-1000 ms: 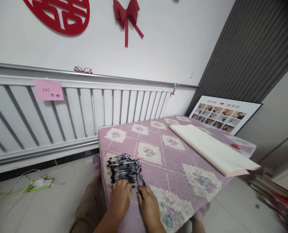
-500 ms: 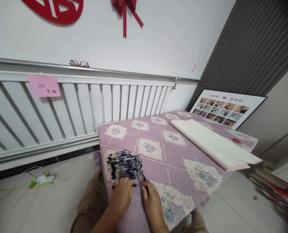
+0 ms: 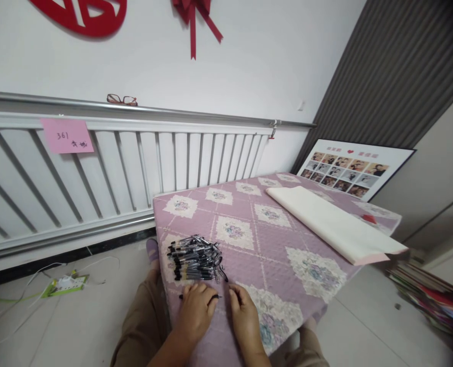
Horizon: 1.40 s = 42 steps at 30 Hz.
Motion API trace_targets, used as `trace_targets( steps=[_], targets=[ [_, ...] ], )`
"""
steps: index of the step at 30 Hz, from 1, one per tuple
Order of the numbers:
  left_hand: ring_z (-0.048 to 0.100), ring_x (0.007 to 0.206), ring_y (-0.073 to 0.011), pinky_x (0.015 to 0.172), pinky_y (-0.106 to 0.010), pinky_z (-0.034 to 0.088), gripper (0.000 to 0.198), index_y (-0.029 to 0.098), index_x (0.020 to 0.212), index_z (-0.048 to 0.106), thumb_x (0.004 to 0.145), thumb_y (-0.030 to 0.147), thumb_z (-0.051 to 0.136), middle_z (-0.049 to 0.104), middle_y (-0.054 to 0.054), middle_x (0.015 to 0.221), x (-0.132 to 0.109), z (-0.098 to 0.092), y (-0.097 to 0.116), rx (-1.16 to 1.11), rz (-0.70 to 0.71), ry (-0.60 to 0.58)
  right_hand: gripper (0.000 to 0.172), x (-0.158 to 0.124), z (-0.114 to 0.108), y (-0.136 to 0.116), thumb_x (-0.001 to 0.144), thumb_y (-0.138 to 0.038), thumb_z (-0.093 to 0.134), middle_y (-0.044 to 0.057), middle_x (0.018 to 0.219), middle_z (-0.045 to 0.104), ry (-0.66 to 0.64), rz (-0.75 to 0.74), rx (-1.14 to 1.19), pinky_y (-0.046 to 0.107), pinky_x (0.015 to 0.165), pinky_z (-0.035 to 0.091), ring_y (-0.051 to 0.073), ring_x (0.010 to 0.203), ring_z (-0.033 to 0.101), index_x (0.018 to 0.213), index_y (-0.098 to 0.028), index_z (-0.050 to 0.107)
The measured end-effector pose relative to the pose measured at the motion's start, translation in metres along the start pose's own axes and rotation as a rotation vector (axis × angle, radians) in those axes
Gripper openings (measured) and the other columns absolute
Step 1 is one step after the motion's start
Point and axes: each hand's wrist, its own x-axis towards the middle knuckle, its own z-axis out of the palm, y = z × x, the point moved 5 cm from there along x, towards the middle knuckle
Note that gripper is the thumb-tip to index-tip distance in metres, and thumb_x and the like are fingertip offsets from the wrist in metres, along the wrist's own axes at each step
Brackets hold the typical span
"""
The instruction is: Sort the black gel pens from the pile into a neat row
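Observation:
My left hand [image 3: 196, 310] is closed round a pen [image 3: 214, 296], whose dark ends stick out on both sides of the fingers. To its right, my right hand [image 3: 245, 312] is curled with thumb and forefinger close together. Anything between those fingertips is too small to make out. Just beyond both hands lies a pile of black and clear pens [image 3: 194, 259], most of them side by side, with a tangle of clips or caps at the right end. All of this is on the bed's purple flowered cover [image 3: 245, 260].
A folded cream sheet [image 3: 325, 224] lies on the right of the cover, near a small red item [image 3: 369, 218]. Behind stands a white radiator [image 3: 211, 158]; glasses [image 3: 122, 99] rest on its pipe. A photo board [image 3: 358, 168] leans at the right. A power strip [image 3: 65, 285] sits on the floor.
My right hand has drawn slightly away to the right from my left hand. The pen in my left hand has shifted a little to the right and down. The pile looks the same.

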Motion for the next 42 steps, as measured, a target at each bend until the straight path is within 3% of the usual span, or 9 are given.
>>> trace_targets(
  steps=[6,17,29,42],
  targets=[
    [0.052,0.097,-0.0202,0.090,-0.038,0.028,0.015,0.028,0.092,0.065,0.087,0.024,0.051,0.063,0.000,0.095,-0.001,0.000,-0.001,-0.003,-0.005,0.021,0.031,-0.001,0.000,0.004,0.082,-0.043,0.053,0.007,0.093,0.072,-0.080,0.063,0.115,0.033,0.084,0.050,0.021,0.088,0.066,0.092,-0.020,0.069],
    [0.053,0.096,-0.0196,0.090,-0.037,0.029,0.017,0.026,0.092,0.064,0.089,0.024,0.048,0.063,0.000,0.095,-0.001,0.000,-0.001,0.018,0.000,0.029,0.022,-0.002,-0.003,-0.014,0.081,-0.037,0.055,0.006,0.085,0.070,-0.164,-0.086,0.078,0.031,0.077,0.051,0.020,0.082,0.064,0.083,-0.021,0.070],
    [0.052,0.095,-0.0191,0.090,-0.036,0.029,0.014,0.026,0.088,0.063,0.088,0.023,0.049,0.063,0.001,0.092,-0.002,0.000,-0.002,0.005,0.021,0.026,0.016,-0.005,0.002,-0.013,0.082,-0.029,0.054,0.004,0.087,0.069,-0.242,-0.105,0.051,0.029,0.080,0.049,0.019,0.085,0.063,0.084,-0.022,0.068],
    [0.049,0.099,-0.0196,0.093,-0.038,0.028,0.020,0.028,0.101,0.061,0.090,0.022,0.045,0.059,0.000,0.099,-0.004,0.007,-0.003,0.044,0.105,-0.017,0.014,-0.005,0.007,-0.011,0.082,-0.022,0.052,0.003,0.081,0.066,-0.306,-0.145,0.053,0.026,0.073,0.047,0.017,0.079,0.061,0.080,-0.021,0.066]
  ],
)
